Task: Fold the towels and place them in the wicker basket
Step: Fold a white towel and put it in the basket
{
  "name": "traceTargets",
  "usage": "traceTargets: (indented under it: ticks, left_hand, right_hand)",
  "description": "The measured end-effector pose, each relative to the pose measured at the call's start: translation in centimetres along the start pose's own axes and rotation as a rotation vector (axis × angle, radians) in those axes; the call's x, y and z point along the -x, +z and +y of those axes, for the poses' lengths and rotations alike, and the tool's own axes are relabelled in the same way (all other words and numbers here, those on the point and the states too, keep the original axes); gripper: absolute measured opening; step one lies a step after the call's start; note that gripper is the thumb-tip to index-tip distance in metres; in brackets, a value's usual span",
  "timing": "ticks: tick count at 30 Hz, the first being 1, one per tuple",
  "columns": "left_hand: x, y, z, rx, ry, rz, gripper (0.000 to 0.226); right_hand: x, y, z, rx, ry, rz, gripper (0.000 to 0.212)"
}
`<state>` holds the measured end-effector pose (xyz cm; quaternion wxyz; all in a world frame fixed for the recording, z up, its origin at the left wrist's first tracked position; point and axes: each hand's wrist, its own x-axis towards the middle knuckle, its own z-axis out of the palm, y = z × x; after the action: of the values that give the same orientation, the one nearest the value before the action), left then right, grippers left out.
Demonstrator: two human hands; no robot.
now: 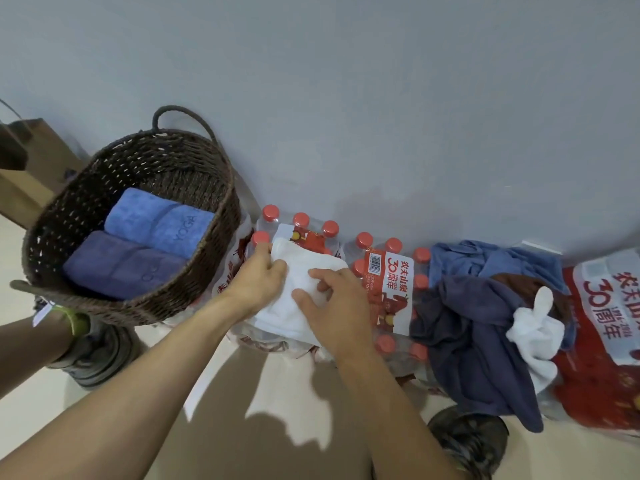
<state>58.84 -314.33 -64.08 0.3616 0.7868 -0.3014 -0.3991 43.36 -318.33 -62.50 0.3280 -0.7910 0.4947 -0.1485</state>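
Two hands on white towel [304, 292], atop a bottle pack [384, 282] by the wall: left hand [258, 282] pinching its far-left corner, right hand [329, 306] gripping the middle. Two folded blue towels [145, 244] in basket [138, 161]. Unfolded pile [485, 323] right.

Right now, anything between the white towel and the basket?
Nothing visible. The white towel, under both hands on the bottle pack, sits right beside the wicker basket; only the rim is between. Two folded towels already inside.
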Motion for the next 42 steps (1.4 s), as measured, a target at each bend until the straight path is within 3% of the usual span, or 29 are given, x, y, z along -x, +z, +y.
traceTargets:
  ticks: [3, 7, 11, 19, 23, 26, 28, 30, 33, 36, 40, 42]
  left_hand:
    - [-0.2, -0.2, 0.2, -0.078, 0.039, -0.021, 0.013]
    - [-0.3, -1.6, 0.6, -0.573, 0.172, 0.073, 0.036]
    - [0.4, -2.5, 0.8, -0.824, 0.017, -0.046, 0.058]
    - [1.8, -3.0, 0.8, -0.539, -0.109, -0.212, 0.048]
    - [2.9, -2.7, 2.4, -0.395, 0.003, -0.197, 0.034]
    - [3.8, -2.7, 5.1, -0.433, 0.216, -0.202, 0.026]
    - [4.2, -2.8, 6.6, -0.411, 0.368, -0.197, 0.024]
    - [4.6, -3.0, 7.6, -0.345, 0.464, -0.201, 0.024]
    - [4.5, -3.3, 7.9, -0.217, 0.524, -0.279, 0.025]
    - [3.9, -3.5, 7.2, -0.062, 0.572, -0.292, 0.021]
    - [3.6, -2.0, 6.0, 0.005, 0.534, -0.142, 0.013]
    - [3.7, -0.6, 5.6, 0.014, 0.505, -0.084, 0.022]
  right_hand:
    - [0.4, 1.4, 0.4, 0.068, 0.006, -0.046, 0.05]
    - [0.8, 2.8, 0.8, 0.148, 0.027, -0.032, 0.056]
    - [0.5, 3.1, 0.4, 0.244, 0.033, 0.008, 0.057]
    - [-0.2, 2.1, -0.6, 0.226, 0.109, -0.082, 0.056]
    - [-0.9, -0.6, -1.2, 0.168, 0.108, -0.187, 0.063]
    - [-1.7, -4.0, -2.5, 0.131, -0.138, -0.034, 0.082]
    - [-2.1, -5.9, -3.5, 0.238, -0.357, -0.01, 0.087]
    - [-2.2, -7.3, -4.0, 0.296, -0.372, -0.104, 0.075]
    - [-2.3, -9.2, -2.7, 0.358, -0.217, -0.263, 0.038]
    - [-2.4, -11.0, -0.4, 0.07, -0.036, -0.428, 0.029]
    - [-2.4, -11.8, 2.5, -0.314, 0.032, -0.41, 0.038]
    - [-2.2, -11.4, 4.1, -0.48, 0.104, -0.411, 0.032]
